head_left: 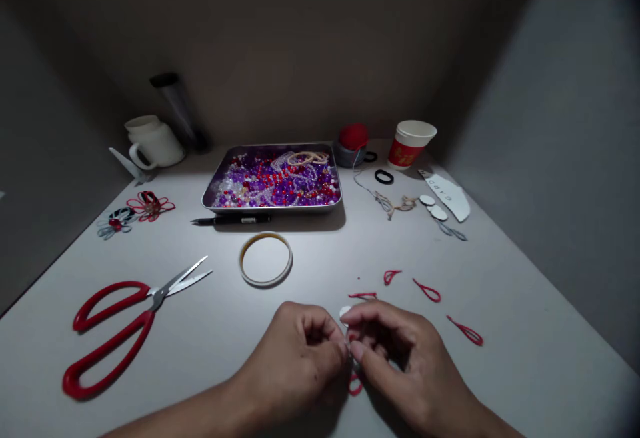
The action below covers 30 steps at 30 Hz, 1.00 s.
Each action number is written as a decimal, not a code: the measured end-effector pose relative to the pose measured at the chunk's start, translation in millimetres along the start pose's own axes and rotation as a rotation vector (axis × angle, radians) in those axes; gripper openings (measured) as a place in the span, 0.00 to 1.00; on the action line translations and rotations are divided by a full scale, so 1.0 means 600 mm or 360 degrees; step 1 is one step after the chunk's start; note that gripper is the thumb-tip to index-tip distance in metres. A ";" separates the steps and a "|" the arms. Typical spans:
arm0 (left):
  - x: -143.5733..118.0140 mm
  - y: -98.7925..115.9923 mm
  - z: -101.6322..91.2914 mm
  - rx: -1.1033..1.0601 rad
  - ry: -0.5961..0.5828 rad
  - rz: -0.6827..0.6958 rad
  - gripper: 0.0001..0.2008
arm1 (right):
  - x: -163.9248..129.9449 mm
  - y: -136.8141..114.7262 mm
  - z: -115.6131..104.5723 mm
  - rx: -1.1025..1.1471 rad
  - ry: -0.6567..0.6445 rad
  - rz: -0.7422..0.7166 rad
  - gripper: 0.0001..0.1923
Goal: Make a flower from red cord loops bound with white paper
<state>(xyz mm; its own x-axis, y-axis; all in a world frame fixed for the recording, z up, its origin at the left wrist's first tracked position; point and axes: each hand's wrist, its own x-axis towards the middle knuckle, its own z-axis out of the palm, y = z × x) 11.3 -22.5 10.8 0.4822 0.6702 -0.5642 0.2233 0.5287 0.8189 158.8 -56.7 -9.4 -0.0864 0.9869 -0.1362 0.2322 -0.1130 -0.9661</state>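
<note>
Near the front edge of the table, my left hand (303,361) and my right hand (413,365) meet at the fingertips, both pinched closed. A bit of red yarn shows between my right thumb and forefinger; what my left fingers pinch is hidden. A small white disc (345,315) peeks out by my right forefinger, and I cannot tell whether it is held. Below the fingertips shows a red yarn loop (355,383). Another red yarn piece (363,295) lies just beyond my hands. More red loops (390,277), (427,290), (466,331) are spread to the right.
Red-handled scissors (157,298) lie partly open at left. A tape roll (243,261) and a pen (233,221) lie ahead, before a metal tray (273,210) of beads. Yarn flowers (116,223), a white mug (157,141), a red yarn ball (353,136) and a paper cup (413,145) stand farther out.
</note>
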 end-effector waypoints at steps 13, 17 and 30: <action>-0.008 0.006 -0.010 -0.0168 -0.0124 0.0024 0.10 | -0.003 -0.017 0.001 0.0287 0.0079 0.0041 0.03; -0.002 0.005 -0.015 -0.0321 -0.0190 -0.0098 0.12 | -0.007 -0.014 0.006 0.0332 0.0062 -0.0089 0.03; -0.007 0.005 -0.018 -0.0055 0.0129 0.0188 0.11 | -0.006 -0.004 0.005 0.0575 0.0114 0.0124 0.18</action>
<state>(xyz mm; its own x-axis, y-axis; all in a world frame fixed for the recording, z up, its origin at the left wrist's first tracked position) 0.8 -18.2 14.3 0.4330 0.7680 -0.4720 0.1391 0.4604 0.8767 155.8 -60.4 -7.3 -0.0113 0.9778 -0.2090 -0.1227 -0.2088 -0.9702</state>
